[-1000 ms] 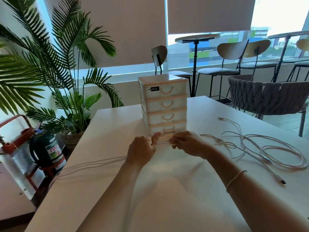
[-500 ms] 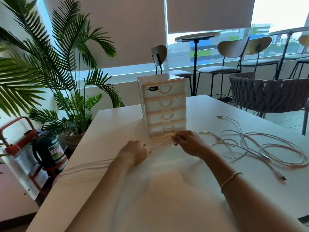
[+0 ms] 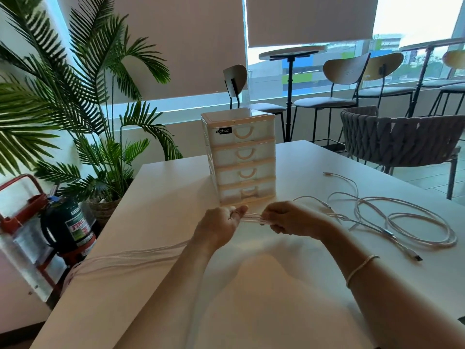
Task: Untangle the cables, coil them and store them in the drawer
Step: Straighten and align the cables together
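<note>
Stretching between both hands, a bundle of pale cables (image 3: 253,217) is pinched by the left hand (image 3: 221,229) and the right hand (image 3: 289,220), just in front of the 4-drawer box (image 3: 241,157) on the white bench (image 3: 176,298). More loops (image 3: 407,222) are left lying at the right, while strands trail off the left edge.

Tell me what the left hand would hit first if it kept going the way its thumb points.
The left hand points its thumb rightward along the pale cable strands it grips. Going on, it would likely meet the right hand, which holds the same strands close by. Depth looks matched, though one view cannot confirm it.
</note>
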Tool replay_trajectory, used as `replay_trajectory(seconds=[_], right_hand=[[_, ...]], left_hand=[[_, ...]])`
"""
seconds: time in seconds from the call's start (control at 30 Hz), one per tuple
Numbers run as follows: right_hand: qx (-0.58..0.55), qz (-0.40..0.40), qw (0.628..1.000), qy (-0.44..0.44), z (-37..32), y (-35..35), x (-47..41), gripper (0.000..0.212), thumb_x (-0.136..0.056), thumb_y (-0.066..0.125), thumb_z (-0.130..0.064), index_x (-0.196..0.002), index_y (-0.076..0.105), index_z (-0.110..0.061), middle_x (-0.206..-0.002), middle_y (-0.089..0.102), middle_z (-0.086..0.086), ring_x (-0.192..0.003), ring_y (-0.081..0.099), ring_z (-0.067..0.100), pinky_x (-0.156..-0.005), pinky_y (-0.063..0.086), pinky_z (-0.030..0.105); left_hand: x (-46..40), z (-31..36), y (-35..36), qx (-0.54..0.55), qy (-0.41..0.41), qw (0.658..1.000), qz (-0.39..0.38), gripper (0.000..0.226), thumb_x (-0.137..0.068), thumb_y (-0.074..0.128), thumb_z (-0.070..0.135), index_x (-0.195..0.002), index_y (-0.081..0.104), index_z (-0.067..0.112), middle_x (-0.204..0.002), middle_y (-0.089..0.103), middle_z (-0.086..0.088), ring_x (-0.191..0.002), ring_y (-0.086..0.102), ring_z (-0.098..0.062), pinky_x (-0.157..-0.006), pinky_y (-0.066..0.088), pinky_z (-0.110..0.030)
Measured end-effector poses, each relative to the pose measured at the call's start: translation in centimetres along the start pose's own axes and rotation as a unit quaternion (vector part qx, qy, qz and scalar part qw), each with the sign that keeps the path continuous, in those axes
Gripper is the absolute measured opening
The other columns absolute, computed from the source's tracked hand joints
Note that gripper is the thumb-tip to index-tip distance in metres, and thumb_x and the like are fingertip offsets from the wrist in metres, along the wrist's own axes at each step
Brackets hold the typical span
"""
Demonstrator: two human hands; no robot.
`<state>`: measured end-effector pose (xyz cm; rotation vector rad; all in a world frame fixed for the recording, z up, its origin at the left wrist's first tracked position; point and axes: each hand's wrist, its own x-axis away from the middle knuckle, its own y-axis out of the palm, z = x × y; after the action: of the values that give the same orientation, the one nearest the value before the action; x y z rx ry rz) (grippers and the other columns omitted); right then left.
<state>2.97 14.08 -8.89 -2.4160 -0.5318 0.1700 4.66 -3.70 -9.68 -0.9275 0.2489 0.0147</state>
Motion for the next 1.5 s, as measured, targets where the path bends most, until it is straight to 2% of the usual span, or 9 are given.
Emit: replay_trajectory(seconds=[0.13, 0.27, 0.43, 0.7, 0.9, 1.13, 1.27, 1.4, 1.5], right_hand=[[0.086, 0.105, 0.991, -0.010, 0.6, -0.3, -0.4, 0.037, -0.096, 0.044, -0.022, -0.060, 0.047, -0.026, -0.057, 0.046, -0.006, -0.052, 0.041, 0.009, -0.047, 0.029, 0.014], [0.078, 0.047, 0.996, -0.008, -0.2, 0.8, -0.1, 0.029, -0.095, 0.046, -0.025, -0.068, 0.055, -0.023, -0.060, 0.047, -0.008, -0.058, 0.044, 0.009, -0.049, 0.034, 0.012], [0.074, -0.015, 0.997, -0.020, -0.8, 0.9, 0.4, 0.030, -0.095, 0.048, -0.028, -0.066, 0.055, -0.023, -0.061, 0.046, -0.007, -0.053, 0.040, 0.004, -0.049, 0.032, 0.010], [0.162, 0.076, 0.983, 0.032, 1.3, -4.7, 1.0, 0.027, -0.092, 0.047, -0.011, -0.067, 0.051, -0.020, -0.054, 0.053, -0.002, -0.037, 0.043, -0.003, -0.040, 0.032, 0.007], [0.257, 0.173, 0.945, 0.103, 3.6, -7.8, 0.4, 0.030, -0.088, 0.045, -0.017, -0.061, 0.056, -0.025, -0.068, 0.065, -0.009, -0.069, 0.056, 0.012, -0.068, 0.047, 0.028], [0.407, 0.297, 0.848, 0.166, 4.9, -9.3, 0.8, 0.022, -0.091, 0.049, -0.023, -0.108, 0.063, -0.022, -0.115, 0.055, 0.012, -0.109, 0.043, 0.029, -0.094, 0.033, 0.041], [0.348, 0.439, 0.807, 0.188, 4.2, -9.4, 0.5, 0.033, -0.089, 0.058, -0.034, -0.105, 0.064, -0.005, -0.106, 0.057, 0.023, -0.104, 0.049, 0.037, -0.086, 0.040, 0.040], [0.090, 0.455, 0.872, 0.156, 2.5, -9.7, 0.1, 0.049, -0.088, 0.053, -0.048, -0.093, 0.066, -0.001, -0.088, 0.067, 0.021, -0.087, 0.064, 0.036, -0.073, 0.048, 0.037], [0.040, 0.456, 0.882, 0.108, 1.6, -9.9, 0.0, 0.040, -0.086, 0.060, -0.040, -0.098, 0.067, -0.003, -0.103, 0.065, 0.021, -0.102, 0.060, 0.034, -0.090, 0.045, 0.040]], left_hand=[[-0.1, 0.7, 0.7, 0.022, 0.030, 0.999, -0.021, 0.038, -0.094, 0.043, 0.042, -0.067, 0.057, 0.020, -0.058, 0.051, 0.001, -0.063, 0.050, -0.019, -0.063, 0.034, -0.021], [-0.5, -0.3, 0.5, 0.008, 0.028, 0.994, 0.101, 0.039, -0.095, 0.044, 0.039, -0.098, 0.069, 0.010, -0.085, 0.070, -0.017, -0.088, 0.064, -0.031, -0.069, 0.042, -0.028], [-0.9, -0.7, 1.0, -0.011, 0.031, 0.991, 0.133, 0.039, -0.095, 0.044, 0.038, -0.095, 0.068, 0.007, -0.090, 0.070, -0.019, -0.091, 0.064, -0.034, -0.075, 0.046, -0.035], [-1.0, -1.1, 0.2, 0.006, 0.026, 0.985, 0.168, 0.041, -0.096, 0.045, 0.034, -0.096, 0.066, -0.001, -0.086, 0.067, -0.026, -0.087, 0.061, -0.039, -0.071, 0.043, -0.033], [-0.7, -0.8, 0.3, 0.014, 0.031, 0.984, 0.177, 0.042, -0.096, 0.046, 0.034, -0.090, 0.064, -0.004, -0.084, 0.066, -0.027, -0.086, 0.060, -0.041, -0.070, 0.043, -0.035], [-0.9, -1.0, 0.2, 0.011, 0.026, 0.977, 0.209, 0.042, -0.096, 0.044, 0.033, -0.096, 0.065, -0.003, -0.090, 0.067, -0.027, -0.090, 0.060, -0.042, -0.073, 0.045, -0.038], [-1.3, -1.8, 0.1, 0.010, 0.012, 0.975, 0.220, 0.040, -0.096, 0.044, 0.035, -0.103, 0.067, 0.003, -0.094, 0.069, -0.024, -0.094, 0.062, -0.040, -0.078, 0.048, -0.040], [-1.3, -2.3, 0.3, 0.019, 0.003, 0.977, 0.213, 0.041, -0.095, 0.045, 0.036, -0.098, 0.068, 0.003, -0.090, 0.069, -0.023, -0.092, 0.063, -0.039, -0.077, 0.050, -0.040], [-1.2, -2.3, 0.5, 0.017, 0.004, 0.979, 0.205, 0.041, -0.095, 0.045, 0.037, -0.094, 0.068, 0.003, -0.088, 0.069, -0.022, -0.091, 0.063, -0.039, -0.076, 0.049, -0.038]])
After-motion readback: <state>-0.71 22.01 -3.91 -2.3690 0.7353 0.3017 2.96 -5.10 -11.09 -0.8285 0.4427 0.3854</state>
